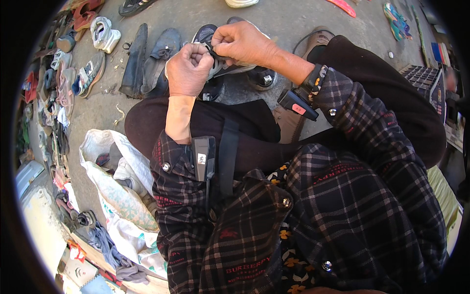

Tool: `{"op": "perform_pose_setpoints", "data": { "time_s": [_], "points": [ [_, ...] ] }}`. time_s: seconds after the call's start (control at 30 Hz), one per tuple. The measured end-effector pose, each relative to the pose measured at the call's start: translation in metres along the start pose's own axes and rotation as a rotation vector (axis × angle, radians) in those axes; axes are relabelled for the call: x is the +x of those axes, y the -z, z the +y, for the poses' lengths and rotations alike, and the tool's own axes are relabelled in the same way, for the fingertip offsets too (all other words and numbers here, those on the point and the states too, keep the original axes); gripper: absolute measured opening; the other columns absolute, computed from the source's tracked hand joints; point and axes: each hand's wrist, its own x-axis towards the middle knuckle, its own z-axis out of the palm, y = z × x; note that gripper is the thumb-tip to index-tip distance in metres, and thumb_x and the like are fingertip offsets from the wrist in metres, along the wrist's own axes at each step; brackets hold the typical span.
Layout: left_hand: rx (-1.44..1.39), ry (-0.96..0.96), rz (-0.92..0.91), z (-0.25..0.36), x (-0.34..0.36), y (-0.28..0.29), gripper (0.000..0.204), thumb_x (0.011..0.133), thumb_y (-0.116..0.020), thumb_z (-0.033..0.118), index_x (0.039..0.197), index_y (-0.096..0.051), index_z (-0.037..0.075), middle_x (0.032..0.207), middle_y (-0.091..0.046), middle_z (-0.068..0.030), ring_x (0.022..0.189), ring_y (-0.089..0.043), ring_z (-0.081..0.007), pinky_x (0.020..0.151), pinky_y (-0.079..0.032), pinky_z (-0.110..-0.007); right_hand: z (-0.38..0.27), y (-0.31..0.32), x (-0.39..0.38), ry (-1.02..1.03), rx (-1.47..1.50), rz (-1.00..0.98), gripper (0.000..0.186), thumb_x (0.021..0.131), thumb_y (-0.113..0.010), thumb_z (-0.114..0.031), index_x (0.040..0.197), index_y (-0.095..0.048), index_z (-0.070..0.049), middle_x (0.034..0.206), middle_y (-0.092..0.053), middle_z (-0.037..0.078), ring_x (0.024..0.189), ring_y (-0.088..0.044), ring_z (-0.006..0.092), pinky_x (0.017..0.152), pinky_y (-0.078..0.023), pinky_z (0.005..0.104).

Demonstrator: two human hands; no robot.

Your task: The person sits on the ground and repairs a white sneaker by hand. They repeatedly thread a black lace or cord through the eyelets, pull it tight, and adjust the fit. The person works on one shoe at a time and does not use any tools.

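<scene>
A pair of dark grey sneakers with pale soles stands on the ground before me, partly hidden by my hands; the left sneaker shows its toe. My left hand is closed in a pinch over the sneakers' upper side. Facing it, my right hand also pinches, fingertips nearly touching the left ones. A dark strand that looks like a shoelace runs between the fingertips. Just left of them rest a pair of dark leather shoes, one a slip-on, the other a grey-blue shoe.
White sneakers and a multicoloured sneaker stand further left, beside a long row of mixed shoes. An open white sack holding shoes sits by my left knee. A dark crate lies at the right.
</scene>
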Motion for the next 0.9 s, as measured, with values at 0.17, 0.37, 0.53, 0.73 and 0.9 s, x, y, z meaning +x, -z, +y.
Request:
{"op": "perform_pose_setpoints", "data": {
  "time_s": [0.17, 0.37, 0.53, 0.73, 0.9],
  "points": [
    [-0.207, 0.117, -0.086, -0.0028, 0.0014, 0.0052, 0.014, 0.075, -0.062, 0.009, 0.083, -0.062, -0.002, 0.069, -0.059, 0.0012, 0.061, -0.053, -0.003, 0.056, -0.044, -0.018, 0.001, 0.0036, 0.0004, -0.071, 0.095, -0.048, 0.015, 0.082, -0.06, -0.015, 0.085, -0.06, 0.0, 0.071, -0.06, 0.002, 0.055, -0.056, 0.0062, 0.051, -0.049, 0.0194],
    [-0.22, 0.209, -0.16, -0.0047, 0.0021, 0.0091, 0.014, 0.078, -0.06, 0.008, 0.089, -0.061, -0.001, 0.078, -0.058, 0.0023, 0.067, -0.05, -0.0025, 0.058, -0.04, -0.016, 0.0035, 0.0048, 0.001, -0.04, 0.02, -0.077, 0.016, 0.082, -0.06, -0.016, 0.088, -0.06, -0.001, 0.069, -0.06, 0.002, 0.056, -0.056, 0.0064, 0.053, -0.05, 0.0204],
    [-0.156, 0.107, -0.121, -0.0061, 0.0019, 0.0064, 0.016, 0.075, -0.061, 0.009, 0.085, -0.063, -0.002, 0.07, -0.059, 0.001, 0.064, -0.053, -0.0026, 0.057, -0.044, -0.018, 0.0022, 0.0073, 0.0039, 0.096, -0.117, -0.141, 0.01, 0.079, -0.058, -0.009, 0.085, -0.058, -0.001, 0.064, -0.059, 0.004, 0.056, -0.057, 0.0077, 0.051, -0.047, 0.0223],
    [-0.069, 0.055, -0.105, -0.0075, 0.0026, 0.0051, 0.014, 0.073, -0.062, 0.009, 0.083, -0.064, -0.001, 0.066, -0.058, 0.0014, 0.058, -0.051, -0.0032, 0.056, -0.044, -0.019, 0.0022, 0.0047, 0.0047, 0.276, -0.403, -0.126, 0.009, 0.072, -0.059, -0.007, 0.078, -0.056, -0.001, 0.062, -0.058, 0.007, 0.057, -0.056, 0.0132, 0.054, -0.045, 0.0277],
    [0.043, -0.024, -0.095, -0.0041, 0.0014, 0.0032, 0.009, 0.072, -0.062, 0.008, 0.078, -0.062, 0.001, 0.062, -0.056, 0.0018, 0.055, -0.049, -0.004, 0.054, -0.043, -0.02, 0.004, -0.0003, 0.0046, 0.253, -0.49, -0.044, 0.012, 0.065, -0.061, -0.011, 0.072, -0.058, -0.001, 0.064, -0.059, 0.011, 0.06, -0.058, 0.023, 0.056, -0.045, 0.0326]
  ]
}}
